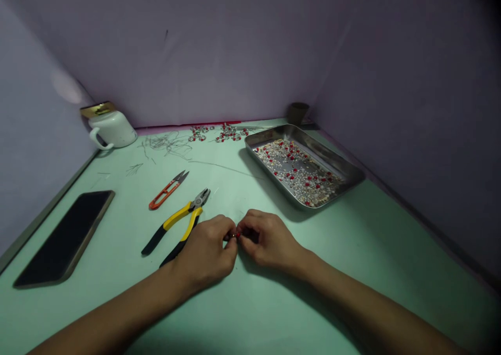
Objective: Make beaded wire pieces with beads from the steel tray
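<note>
My left hand [213, 248] and my right hand [270, 238] meet over the green tabletop, fingertips pinched together. Between them shows a small beaded piece [237, 235] with a red bead and a tiny bright one; the fingers hide most of it. Combination pliers [183, 221] with yellow and black handles lie open beside my left hand, which covers part of one handle. Beyond the pliers are orange thread snips [167, 192]. To the right stands a metal tray [270, 179] holding many loose red, clear and pale beads.
A dark phone [64, 240] lies at the left. Toward the back are a white mug [113, 129] on its side, a tangle of thin wire [164, 143], beaded pieces [229, 132] and a dark cup [297, 113]. A long wire [225, 167] stretches toward the tray. Walls enclose the back and sides.
</note>
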A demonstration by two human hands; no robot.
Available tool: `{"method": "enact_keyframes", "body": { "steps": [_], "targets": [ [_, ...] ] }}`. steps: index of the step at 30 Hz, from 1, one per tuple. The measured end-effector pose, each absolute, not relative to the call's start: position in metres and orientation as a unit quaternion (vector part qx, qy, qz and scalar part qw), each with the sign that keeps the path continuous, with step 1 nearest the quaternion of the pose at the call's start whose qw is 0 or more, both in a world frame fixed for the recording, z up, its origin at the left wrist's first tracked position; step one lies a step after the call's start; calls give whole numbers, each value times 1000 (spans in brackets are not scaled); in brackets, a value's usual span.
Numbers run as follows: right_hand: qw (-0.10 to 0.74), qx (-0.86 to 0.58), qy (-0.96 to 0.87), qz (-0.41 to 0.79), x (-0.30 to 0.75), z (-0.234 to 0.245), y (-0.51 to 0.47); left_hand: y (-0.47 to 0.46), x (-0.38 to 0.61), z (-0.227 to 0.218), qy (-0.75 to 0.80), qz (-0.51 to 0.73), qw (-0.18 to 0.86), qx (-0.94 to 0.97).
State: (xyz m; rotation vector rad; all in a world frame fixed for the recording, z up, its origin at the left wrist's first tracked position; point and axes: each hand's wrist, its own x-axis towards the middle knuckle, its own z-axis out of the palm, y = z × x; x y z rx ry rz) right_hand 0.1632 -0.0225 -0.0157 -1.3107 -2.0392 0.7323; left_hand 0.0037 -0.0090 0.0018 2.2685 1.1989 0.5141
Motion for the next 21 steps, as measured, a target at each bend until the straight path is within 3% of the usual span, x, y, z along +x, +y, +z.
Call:
{"method": "enact_keyframes", "body": {
  "steps": [12, 21],
  "targets": [
    [305, -475, -775, 285, 164, -17, -20, -6, 1, 3, 432, 143, 159, 876],
    [318, -471, -757, 323, 168, -17, -18, -3, -2, 4, 407, 137, 174, 886]
  ]
}}
